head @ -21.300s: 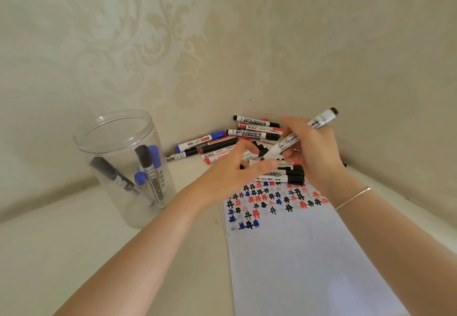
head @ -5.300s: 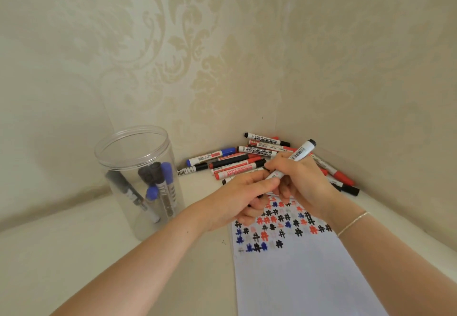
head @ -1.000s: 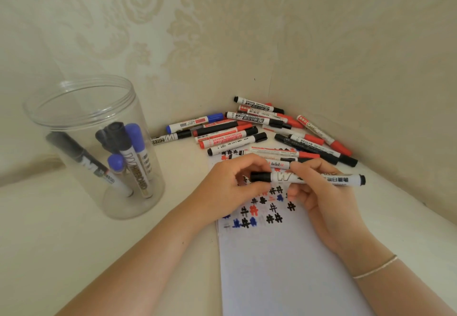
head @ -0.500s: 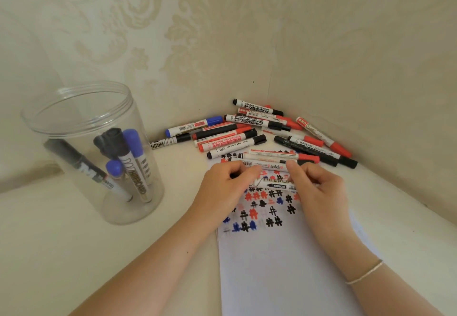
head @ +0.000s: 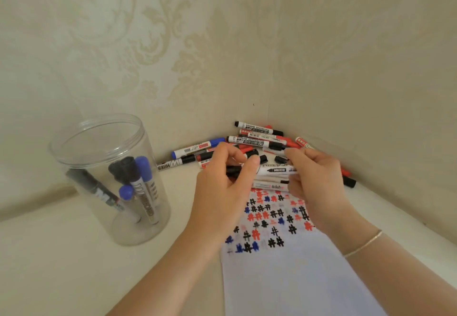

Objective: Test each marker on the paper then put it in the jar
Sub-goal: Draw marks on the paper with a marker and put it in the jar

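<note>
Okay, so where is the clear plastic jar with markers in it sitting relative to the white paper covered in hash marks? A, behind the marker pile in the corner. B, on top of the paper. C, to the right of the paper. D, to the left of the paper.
D: the clear plastic jar stands on the table left of the white paper, apart from it, with the left hand between them.

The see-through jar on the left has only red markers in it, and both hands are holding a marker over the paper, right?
Not quite. The head view shows no red ones in the jar: its markers have black and blue caps. The rest holds: the jar stands on the left, and the left hand and right hand hold a marker over the paper.
</note>
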